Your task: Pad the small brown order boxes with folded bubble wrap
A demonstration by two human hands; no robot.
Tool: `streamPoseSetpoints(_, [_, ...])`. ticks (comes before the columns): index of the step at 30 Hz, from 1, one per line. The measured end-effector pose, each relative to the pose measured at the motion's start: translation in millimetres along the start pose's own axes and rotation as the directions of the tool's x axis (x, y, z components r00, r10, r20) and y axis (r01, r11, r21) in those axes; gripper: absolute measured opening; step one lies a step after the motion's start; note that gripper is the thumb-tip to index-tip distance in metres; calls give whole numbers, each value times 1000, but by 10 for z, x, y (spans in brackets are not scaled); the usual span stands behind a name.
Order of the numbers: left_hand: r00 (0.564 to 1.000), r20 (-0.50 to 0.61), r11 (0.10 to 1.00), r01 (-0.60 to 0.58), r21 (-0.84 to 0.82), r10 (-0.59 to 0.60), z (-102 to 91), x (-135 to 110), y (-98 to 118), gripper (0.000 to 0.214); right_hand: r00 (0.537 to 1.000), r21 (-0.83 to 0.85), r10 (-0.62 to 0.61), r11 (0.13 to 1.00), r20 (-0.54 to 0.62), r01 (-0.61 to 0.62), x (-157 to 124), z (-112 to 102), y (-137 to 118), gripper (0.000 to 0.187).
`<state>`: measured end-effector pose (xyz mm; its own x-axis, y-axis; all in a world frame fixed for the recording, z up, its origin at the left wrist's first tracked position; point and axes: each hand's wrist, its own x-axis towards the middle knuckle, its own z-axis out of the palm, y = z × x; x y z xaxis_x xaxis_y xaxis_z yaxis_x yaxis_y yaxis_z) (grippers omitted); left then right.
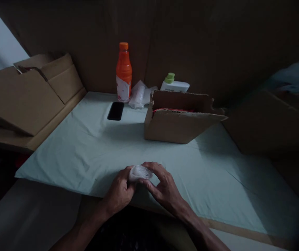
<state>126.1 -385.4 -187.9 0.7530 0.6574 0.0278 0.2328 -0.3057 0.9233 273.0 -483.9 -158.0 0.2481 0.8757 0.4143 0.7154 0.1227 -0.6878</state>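
Hands snug around translucent bundle

The cardboard box stood on the worktop, a smartphone to its left, a plastic bottle directly behind, the hands in front.

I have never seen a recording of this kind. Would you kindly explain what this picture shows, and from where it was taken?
There is no machine here. A camera worn on a person's head looks forward and down at that person's bare hands. The left hand and the right hand together hold a small whitish bundle; what is inside, I cannot tell. Beyond them, on a pale green cloth, are an open cardboard box, a dark phone, an orange bottle and some clear plastic. A white bottle with a green cap is partly hidden behind the box.
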Motion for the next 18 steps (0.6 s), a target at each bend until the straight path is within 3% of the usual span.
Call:
streamPoseSetpoints(3, [997,75,998,-37,45,34,22,36,17,32,992,-60,32,998,120,-25,-24,-145,-48,37])
streamPoseSetpoints(5, [984,174,994,-64,86,48,-21,90,112,36,971,-92,94,993,222,-75,-22,-293,-72,26])
streamPoseSetpoints(7, [948,306,984,-132,122,89,-125,190,265,47,953,-121,180,981,245,-154,-15,-479,-77,15])
streamPoseSetpoints(9, [919,347,954,-253,161,185,-257,366,462,63,940,-148,269,959,211,-241,-6,-683,-70,15])
streamPoseSetpoints(12, [900,164,858,-435,274,404,-378,805,774,67,932,-163,328,939,156,-303,23,-970,-70,20])
streamPoseSetpoints(14, [851,5,793,-491,360,525,-354,1159,931,64,942,-162,315,941,112,-296,45,-1135,-80,22])
streamPoseSetpoints(16, [811,-97,766,-497,408,578,-259,1462,1003,58,960,-182,277,947,48,-265,54,-1303,-88,24])
streamPoseSetpoints(18, [797,-140,769,-496,404,588,-136,1633,977,42,970,-237,233,941,-62,-242,56,-1498,-82,28])
